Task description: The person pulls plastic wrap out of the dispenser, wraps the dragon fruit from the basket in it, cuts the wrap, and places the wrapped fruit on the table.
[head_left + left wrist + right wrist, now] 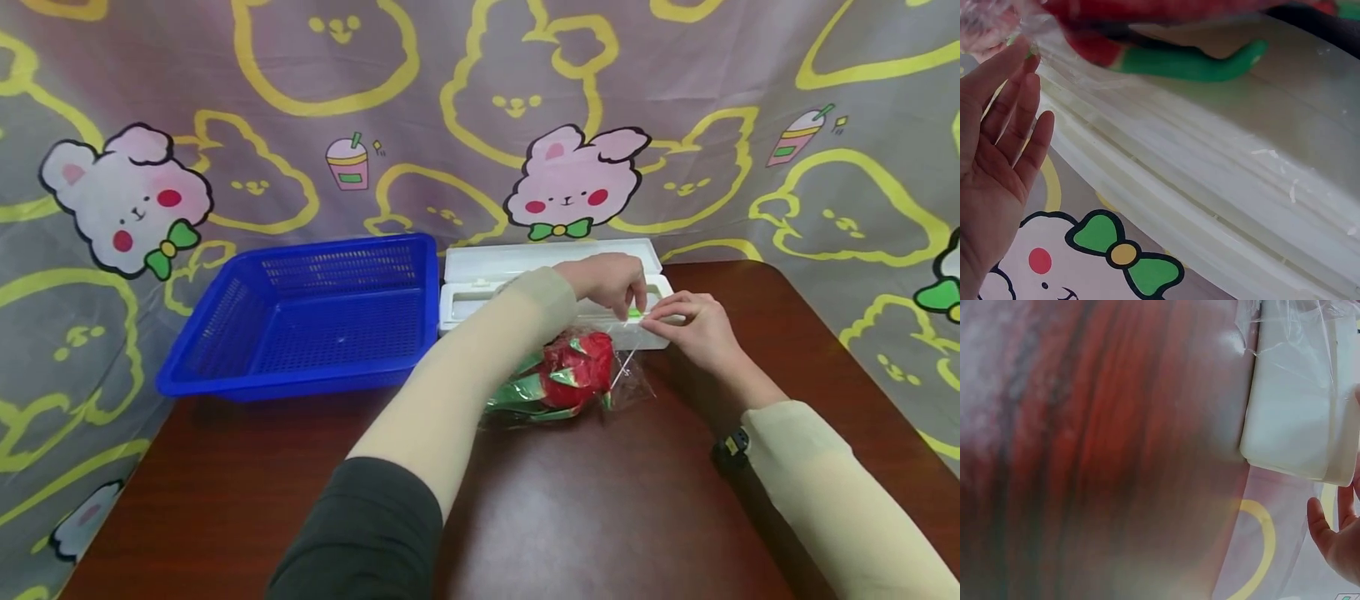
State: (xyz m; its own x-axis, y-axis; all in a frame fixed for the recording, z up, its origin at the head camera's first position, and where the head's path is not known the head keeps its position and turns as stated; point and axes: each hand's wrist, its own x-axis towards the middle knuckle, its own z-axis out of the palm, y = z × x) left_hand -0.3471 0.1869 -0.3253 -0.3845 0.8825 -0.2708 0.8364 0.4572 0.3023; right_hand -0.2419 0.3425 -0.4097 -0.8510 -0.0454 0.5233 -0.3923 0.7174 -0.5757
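Note:
A clear plastic bag (633, 385) lies in front of the white box, with a red dragon fruit with green scale tips (585, 367) inside it. My left hand (611, 282) reaches over the box, its fingertips pinching the bag's gathered top beside a small bright green piece (635, 313). From the right, my right hand (701, 329) pinches the same plastic between thumb and fingers. In the left wrist view a curved green tip (1210, 65) shows through the film. The left forearm hides part of the bag and box.
The white box (652, 335) stands at the back with its lid (555, 257) raised against the patterned cloth (450, 100). A blue perforated basket (300, 383) sits to its left on the brown wooden table (600, 517). A dark strap (731, 448) is on the right wrist.

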